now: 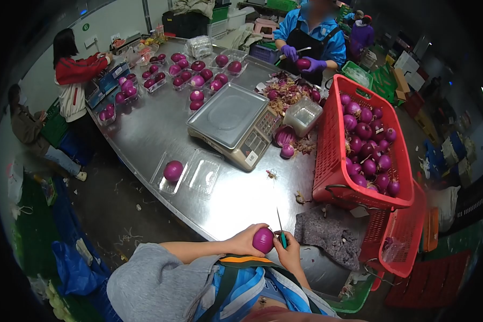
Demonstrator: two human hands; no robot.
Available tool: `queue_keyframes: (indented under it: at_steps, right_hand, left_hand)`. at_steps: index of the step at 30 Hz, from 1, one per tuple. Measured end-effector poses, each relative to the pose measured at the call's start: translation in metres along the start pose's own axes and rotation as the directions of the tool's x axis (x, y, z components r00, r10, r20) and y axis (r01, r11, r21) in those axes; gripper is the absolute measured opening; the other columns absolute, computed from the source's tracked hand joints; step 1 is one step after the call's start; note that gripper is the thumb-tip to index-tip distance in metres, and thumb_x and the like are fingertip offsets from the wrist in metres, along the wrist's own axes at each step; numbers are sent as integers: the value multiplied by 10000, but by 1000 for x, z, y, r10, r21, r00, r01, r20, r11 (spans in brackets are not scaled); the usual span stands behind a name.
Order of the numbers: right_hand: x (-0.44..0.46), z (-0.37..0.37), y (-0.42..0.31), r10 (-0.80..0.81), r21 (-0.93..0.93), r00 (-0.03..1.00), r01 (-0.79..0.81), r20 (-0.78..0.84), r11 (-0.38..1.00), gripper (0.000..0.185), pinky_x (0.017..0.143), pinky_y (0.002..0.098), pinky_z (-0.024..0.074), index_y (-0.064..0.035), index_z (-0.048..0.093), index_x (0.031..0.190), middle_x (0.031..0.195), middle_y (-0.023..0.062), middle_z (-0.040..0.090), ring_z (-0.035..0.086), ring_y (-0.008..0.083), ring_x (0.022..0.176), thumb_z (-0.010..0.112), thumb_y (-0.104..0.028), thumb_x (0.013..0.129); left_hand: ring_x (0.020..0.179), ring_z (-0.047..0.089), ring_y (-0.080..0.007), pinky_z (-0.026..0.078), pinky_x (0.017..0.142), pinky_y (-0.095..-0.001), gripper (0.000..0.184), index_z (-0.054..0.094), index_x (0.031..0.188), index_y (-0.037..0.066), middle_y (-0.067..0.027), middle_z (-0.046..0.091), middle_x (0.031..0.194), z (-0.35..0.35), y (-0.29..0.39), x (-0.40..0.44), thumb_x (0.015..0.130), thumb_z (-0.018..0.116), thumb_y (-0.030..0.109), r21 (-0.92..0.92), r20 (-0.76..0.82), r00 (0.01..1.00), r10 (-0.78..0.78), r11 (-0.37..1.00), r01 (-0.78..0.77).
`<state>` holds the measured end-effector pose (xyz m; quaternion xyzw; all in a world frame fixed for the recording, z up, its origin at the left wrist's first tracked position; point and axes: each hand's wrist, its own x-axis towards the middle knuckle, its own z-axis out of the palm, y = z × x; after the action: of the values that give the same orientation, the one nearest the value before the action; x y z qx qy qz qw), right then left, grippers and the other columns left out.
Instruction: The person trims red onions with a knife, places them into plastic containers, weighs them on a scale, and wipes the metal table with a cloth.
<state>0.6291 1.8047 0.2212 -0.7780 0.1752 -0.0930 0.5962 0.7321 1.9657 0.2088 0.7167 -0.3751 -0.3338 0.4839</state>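
Observation:
A peeled red onion (263, 240) rests in my left hand (243, 241), whose fingers curl round its left side just past the table's front edge. My right hand (287, 252) is closed on a small knife (282, 239) with a green handle, its thin blade pointing away from me. The right thumb is close to the onion; whether it touches I cannot tell. Ahead to the left, an open clear plastic clamshell box (201, 173) lies on the steel table with one onion (173, 170) in it. A dark grey cloth (327, 236) lies right of my right hand.
A weighing scale (228, 121) stands mid-table. To the right, a red basket (327, 166) holds many red onions. Packed onion boxes (197, 80) and a heap of skins (287, 91) lie farther back. Across the table, a person in purple gloves (312, 64) handles an onion and a knife.

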Motion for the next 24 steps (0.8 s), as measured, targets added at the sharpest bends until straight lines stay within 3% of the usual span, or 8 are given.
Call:
queue_keyframes:
  at_steps: [11,15,17,18,20,21,22,24]
  right_hand:
    - [2,2,2,0,-4,1000,0,-15,1000,177,582,216,409,15,589,986,697,-6,508,456,59,642,609,-56,826]
    - [3,-5,-7,15,-94,992,-27,-124,995,189,583,219,398,1,584,1007,704,7,516,463,68,644,591,-82,837]
    - [7,-19,-4,106,38,955,-100,-277,994,203,622,270,440,-9,580,1005,737,82,592,539,117,690,588,-109,828]
    - [4,-27,-13,40,-14,955,-46,-293,999,245,619,283,445,-17,563,1046,759,91,592,551,142,683,585,-115,823]
    - [-12,-35,-36,-175,-237,958,120,-229,964,349,619,317,458,-39,526,1131,813,109,590,572,205,681,598,-154,809]
    - [-20,-35,-44,-307,-386,944,239,-123,891,411,621,338,466,-54,506,1173,844,117,586,579,244,686,615,-187,799]
    - [-27,-36,-46,-291,-472,957,263,14,842,536,625,369,474,-71,465,1235,875,119,571,577,291,720,642,-282,775]
    - [-34,-35,-55,-262,-507,964,246,40,826,555,611,368,474,-68,462,1239,839,113,561,579,281,713,639,-313,774]
  left_hand:
    - [1153,430,-305,376,968,-367,915,324,1302,35,-197,401,1242,1,-7,-1,572,818,280,3,-19,1000,12,1000,-12]
    - [1111,473,-287,387,946,-356,910,353,1286,41,-181,458,1186,-2,-2,0,542,828,260,-176,-99,994,-53,984,35]
    - [1081,502,-232,402,934,-343,898,343,1295,57,-141,481,1179,-8,1,3,557,830,214,-297,-102,992,-70,954,37]
    - [1087,497,-211,405,930,-339,894,321,1307,65,-124,477,1185,-16,22,2,574,822,173,-458,-59,980,-191,877,143]
    - [1098,491,-213,407,931,-336,890,306,1311,74,-118,469,1199,-21,16,9,585,815,149,-443,-117,991,-66,896,7]
    - [1105,485,-217,399,939,-338,901,299,1313,73,-118,464,1205,-26,27,10,580,817,149,-532,-79,992,-103,846,46]
    - [1107,483,-220,396,941,-339,909,291,1316,72,-119,463,1205,-26,28,11,579,816,148,-557,-59,995,-83,830,36]
    - [1109,481,-222,393,944,-340,916,284,1319,72,-120,462,1204,-24,34,12,577,816,147,-582,-21,998,-59,812,36]
